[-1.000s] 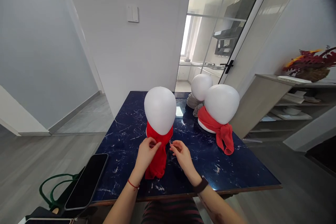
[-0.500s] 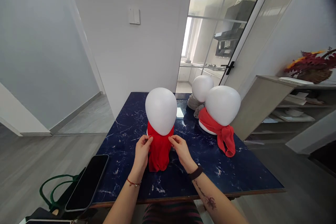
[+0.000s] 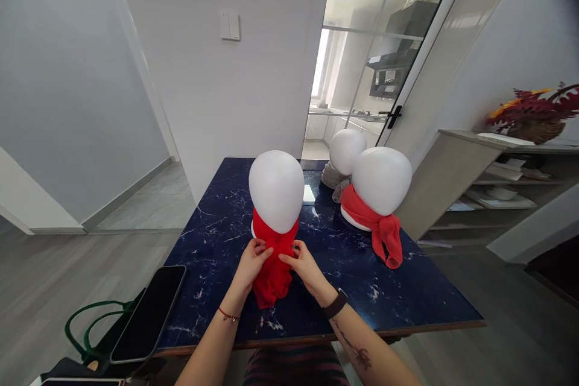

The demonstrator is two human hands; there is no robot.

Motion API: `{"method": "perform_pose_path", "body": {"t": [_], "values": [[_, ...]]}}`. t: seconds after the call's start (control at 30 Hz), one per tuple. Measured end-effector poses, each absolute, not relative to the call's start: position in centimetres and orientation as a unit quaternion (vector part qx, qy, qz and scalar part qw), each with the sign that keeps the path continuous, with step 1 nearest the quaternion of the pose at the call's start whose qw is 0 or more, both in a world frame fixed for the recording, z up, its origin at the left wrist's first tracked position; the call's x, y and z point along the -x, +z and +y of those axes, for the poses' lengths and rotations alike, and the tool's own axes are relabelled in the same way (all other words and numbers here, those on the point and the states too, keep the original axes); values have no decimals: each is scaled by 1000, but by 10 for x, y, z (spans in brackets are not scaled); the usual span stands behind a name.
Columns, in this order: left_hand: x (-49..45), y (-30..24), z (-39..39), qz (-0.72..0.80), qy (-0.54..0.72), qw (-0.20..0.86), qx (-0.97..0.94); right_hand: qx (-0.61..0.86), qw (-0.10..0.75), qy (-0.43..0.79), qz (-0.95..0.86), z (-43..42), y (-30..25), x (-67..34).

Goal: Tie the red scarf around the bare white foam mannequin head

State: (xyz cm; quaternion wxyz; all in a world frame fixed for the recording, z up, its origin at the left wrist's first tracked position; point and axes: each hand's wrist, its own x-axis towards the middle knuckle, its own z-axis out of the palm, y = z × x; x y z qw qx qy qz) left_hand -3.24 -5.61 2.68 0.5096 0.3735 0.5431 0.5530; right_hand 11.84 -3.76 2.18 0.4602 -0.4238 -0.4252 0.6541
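Note:
A white foam head (image 3: 276,190) stands near the middle of the dark blue marble table (image 3: 217,235), with a red scarf (image 3: 273,271) wrapped round its neck and hanging down in front. My left hand (image 3: 251,263) pinches the scarf on its left side just below the head. On the other side my right hand (image 3: 302,264) pinches the same scarf, and the two hands almost meet over the cloth.
A second white head with a knotted red scarf (image 3: 382,226) stands to the right, a third head with a grey scarf (image 3: 346,151) behind it. A black phone (image 3: 149,310) lies at the table's left front edge. A shelf unit (image 3: 493,184) stands at the right.
My hands have come down and closer together on the red scarf, from its two sides under the head to the front fold. The scarf's hanging end looks bunched narrower.

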Motion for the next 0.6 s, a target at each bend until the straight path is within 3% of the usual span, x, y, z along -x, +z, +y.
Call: {"method": "perform_pose_path", "body": {"t": [0.13, 0.27, 0.47, 0.6], "values": [[31, 32, -52, 548, 567, 488, -375, 431, 423, 703, -377, -48, 34, -118], [36, 29, -54, 568, 547, 478, -387, 463, 385, 615, -510, -49, 26, -130], [53, 21, -61, 593, 563, 449, -361, 490, 500, 505, -504, -26, 13, -157], [65, 17, -54, 591, 599, 412, -349, 476, 500, 516, -507, -3, 11, -168]]}}
